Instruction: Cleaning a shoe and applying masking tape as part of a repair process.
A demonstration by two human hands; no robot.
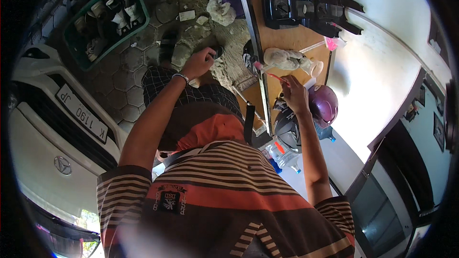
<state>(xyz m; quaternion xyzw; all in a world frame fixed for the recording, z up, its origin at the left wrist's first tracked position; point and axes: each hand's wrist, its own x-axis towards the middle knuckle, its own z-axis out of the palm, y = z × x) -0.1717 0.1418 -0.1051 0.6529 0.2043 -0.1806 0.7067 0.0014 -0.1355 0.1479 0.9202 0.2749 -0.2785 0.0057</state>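
My left hand (199,64) is closed, fingers curled beside a small dark rounded object (218,52) that it seems to hold; its kind is unclear. Between the fingers of my right hand (295,94) is a thin red stick (273,75) with a paler, pinkish far end, pointing up and left over the edge of the wooden table (275,38). Close beyond that stick lies a crumpled clear plastic bag (281,59). A purple helmet (325,105) sits just right of my right wrist, and a black helmet (287,126) is on its left side.
Black plastic panels (282,8) lie on the far table. A clear plastic bottle (286,156) is near my right forearm. On the left are a green crate (143,7) of shoes and a white car (62,134). A whitish plastic bag (221,10) lies on the paved ground.
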